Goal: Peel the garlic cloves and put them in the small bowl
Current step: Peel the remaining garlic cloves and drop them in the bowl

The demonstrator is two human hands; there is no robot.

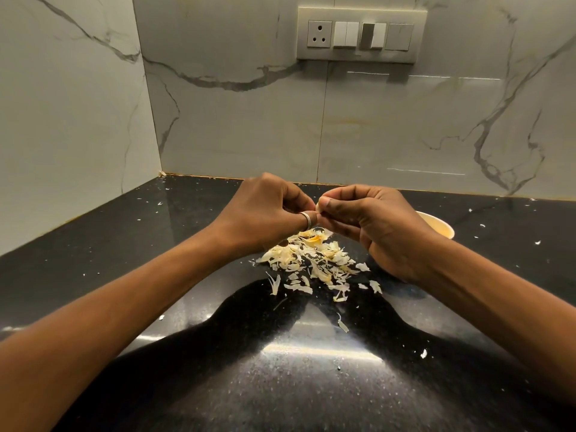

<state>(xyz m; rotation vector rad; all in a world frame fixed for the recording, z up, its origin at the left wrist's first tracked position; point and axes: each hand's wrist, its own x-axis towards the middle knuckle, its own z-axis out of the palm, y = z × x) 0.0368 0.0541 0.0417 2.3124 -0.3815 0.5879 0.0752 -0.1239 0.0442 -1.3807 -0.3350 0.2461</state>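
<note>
Pale garlic clove (318,208) pinched between left hand (268,210) and right hand (374,226), above peels (311,260) on tabletop (124,244).

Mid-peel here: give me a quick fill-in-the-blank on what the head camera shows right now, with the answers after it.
1. Both hands pinch one garlic clove above the pile of ____ on the black counter.
2. The small bowl sits behind the ____ hand.
3. The ring is on the ____ hand.
4. On the wall, the switch panel has one ____ at its left end.

Missing words: peels; right; left; socket
</note>
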